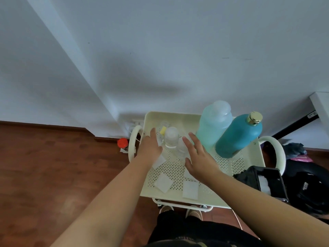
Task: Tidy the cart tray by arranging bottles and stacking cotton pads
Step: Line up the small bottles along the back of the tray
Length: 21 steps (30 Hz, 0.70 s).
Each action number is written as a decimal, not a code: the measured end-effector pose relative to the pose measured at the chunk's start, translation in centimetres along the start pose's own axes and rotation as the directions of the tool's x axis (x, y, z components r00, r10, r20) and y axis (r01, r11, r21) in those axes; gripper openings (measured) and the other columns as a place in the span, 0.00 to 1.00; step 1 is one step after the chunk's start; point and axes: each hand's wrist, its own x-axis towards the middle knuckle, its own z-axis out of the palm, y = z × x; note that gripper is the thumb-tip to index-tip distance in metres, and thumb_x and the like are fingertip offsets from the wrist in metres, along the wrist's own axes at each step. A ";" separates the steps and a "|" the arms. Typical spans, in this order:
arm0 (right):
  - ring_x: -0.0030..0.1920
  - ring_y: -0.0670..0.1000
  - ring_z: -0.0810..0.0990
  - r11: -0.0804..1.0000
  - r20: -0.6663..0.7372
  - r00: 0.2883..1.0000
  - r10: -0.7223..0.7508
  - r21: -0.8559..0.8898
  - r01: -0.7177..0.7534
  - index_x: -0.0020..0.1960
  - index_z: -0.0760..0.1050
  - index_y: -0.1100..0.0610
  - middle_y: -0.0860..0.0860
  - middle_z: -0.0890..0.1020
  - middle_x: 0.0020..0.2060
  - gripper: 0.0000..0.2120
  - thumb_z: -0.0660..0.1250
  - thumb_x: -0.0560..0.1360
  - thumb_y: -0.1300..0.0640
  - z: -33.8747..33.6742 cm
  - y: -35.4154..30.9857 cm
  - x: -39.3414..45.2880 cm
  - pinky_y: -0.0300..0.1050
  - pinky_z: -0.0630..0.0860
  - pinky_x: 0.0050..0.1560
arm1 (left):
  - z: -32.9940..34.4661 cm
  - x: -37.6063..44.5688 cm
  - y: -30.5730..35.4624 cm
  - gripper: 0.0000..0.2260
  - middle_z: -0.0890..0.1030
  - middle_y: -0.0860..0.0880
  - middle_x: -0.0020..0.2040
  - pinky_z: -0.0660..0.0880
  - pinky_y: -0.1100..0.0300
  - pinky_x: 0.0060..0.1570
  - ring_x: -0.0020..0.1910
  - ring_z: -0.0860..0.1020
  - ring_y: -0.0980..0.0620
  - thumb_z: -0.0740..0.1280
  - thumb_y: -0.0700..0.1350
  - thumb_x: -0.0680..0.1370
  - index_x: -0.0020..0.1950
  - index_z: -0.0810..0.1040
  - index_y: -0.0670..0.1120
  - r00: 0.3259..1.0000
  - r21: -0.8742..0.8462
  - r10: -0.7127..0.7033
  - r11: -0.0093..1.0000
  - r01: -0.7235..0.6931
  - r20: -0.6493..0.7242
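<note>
Single head-worn, wide-angle view, looking forward and steeply down from above the cart tray (178, 196). The tray lies close, in the lower centre of the frame, its near edge just ahead of the wearer's shoes (194, 213). Both forearms enter from the bottom corners. The upper half shows the wall (160, 50); the wooden floor (53, 166) fills the lower left. No second view.

Small bottles (171, 138) tray (249, 177) rear-left; big bottles (229, 129) rear-right; pads (190, 190) front.

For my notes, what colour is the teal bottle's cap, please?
Gold cap, clearest in the head view.
</note>
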 end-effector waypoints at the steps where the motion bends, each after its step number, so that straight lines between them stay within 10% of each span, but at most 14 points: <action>1: 0.67 0.55 0.67 0.999 -0.005 1.000 -0.015 -0.041 0.015 0.77 0.44 0.50 0.46 0.39 0.77 0.33 0.57 0.77 0.51 -0.2 0.0 0.0 0.50 0.77 0.56 | 0.2 -0.1 0.2 0.37 0.76 0.41 0.54 0.76 0.54 0.42 0.47 0.77 0.45 0.66 0.46 0.78 0.78 0.46 0.48 0.999 0.000 -0.009 1.000 0.009 -0.031; 8: 0.67 0.55 0.64 0.986 0.043 0.998 -0.050 -0.157 0.056 0.77 0.43 0.53 0.48 0.45 0.77 0.33 0.55 0.77 0.52 -1.0 0.0 0.0 0.52 0.69 0.65 | -1.7 -1.0 0.4 0.24 0.75 0.42 0.50 0.67 0.58 0.29 0.35 0.75 0.48 0.68 0.46 0.74 0.65 0.61 0.45 0.983 -0.081 -0.007 0.997 -0.008 -0.183; 21: 0.69 0.51 0.63 0.995 0.086 0.995 -0.058 -0.076 0.064 0.78 0.43 0.49 0.41 0.41 0.77 0.33 0.55 0.78 0.51 -2.4 0.1 -0.8 0.50 0.68 0.67 | -4.1 -1.9 1.3 0.26 0.67 0.43 0.66 0.74 0.54 0.54 0.56 0.74 0.47 0.66 0.50 0.76 0.71 0.66 0.44 0.983 0.105 0.103 0.991 -0.088 -0.153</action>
